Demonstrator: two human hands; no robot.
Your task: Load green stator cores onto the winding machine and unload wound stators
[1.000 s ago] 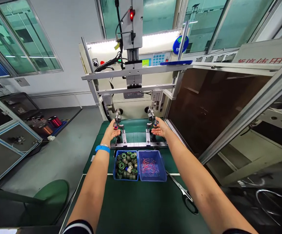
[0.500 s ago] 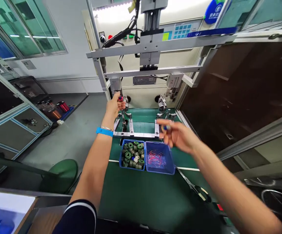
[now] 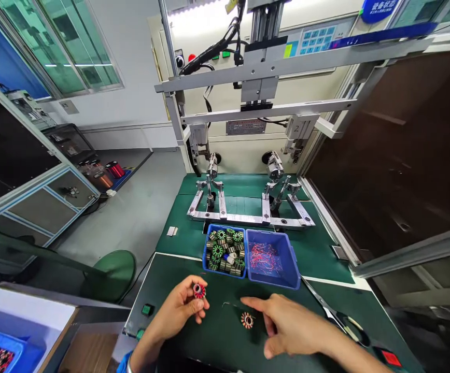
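Note:
A small ring-shaped motor stator wound with red wire [image 3: 199, 291] is pinched between the thumb and fingers of my left hand [image 3: 182, 306], above the near part of the green bench. To its right, a copper-coloured wound stator [image 3: 247, 320] with a loose wire end lies on the bench top. My right hand [image 3: 287, 326] is just right of that stator, apart from it, index finger stretched out and thumb spread; nothing shows in it. Beyond my hands, a blue bin [image 3: 225, 274] holds several green-ended unwound stators. A second blue bin [image 3: 293, 282] beside it contains red wire scraps [image 3: 264, 258].
Scissors [image 3: 336, 316] lie on the right of the bench, close to my right forearm. A metal fixture [image 3: 248, 219] with two stations stands behind the bins, beneath a machine frame [image 3: 264, 111]. A green button [image 3: 147, 310] and a red button [image 3: 390, 357] sit near the front edge.
Both hands have come back from the fixture to the near bench. My left hand brought the red-wound stator along. The copper-coloured stator, earlier in my right hand, now lies on the bench.

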